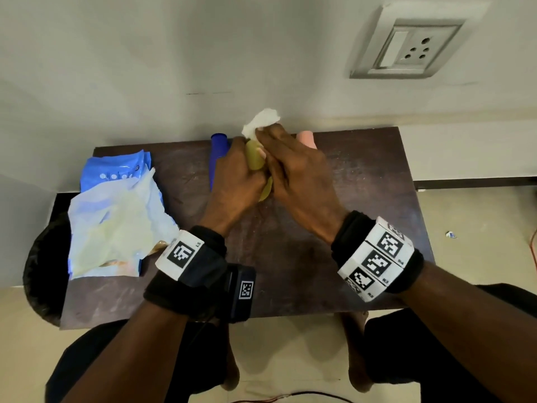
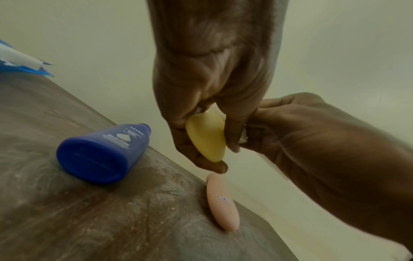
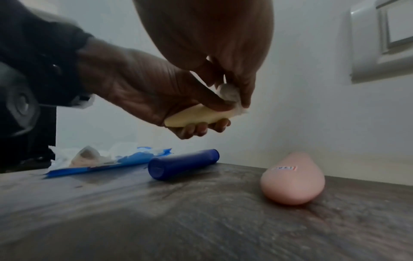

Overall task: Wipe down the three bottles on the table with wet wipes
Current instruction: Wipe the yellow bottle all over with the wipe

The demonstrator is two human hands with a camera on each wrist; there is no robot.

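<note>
At the left of the dark worktop lies the blue wipes pack with loose wipes spread over it, near enough to reach for a fresh sheet. Next comes the blue bottle, lying on its side just left of the hands, apparently waiting its turn or done already; which, I cannot tell. The left hand wraps its fingers round the yellow bottle and holds it clear above the worktop, likely so every side can be reached. The right hand pinches a bunched white wet wipe against that bottle's far end, rubbing there by my judgement. Furthest right, the pink bottle lies flat near the wall, well apart from both hands, 1 of 3 bottles here.
</note>
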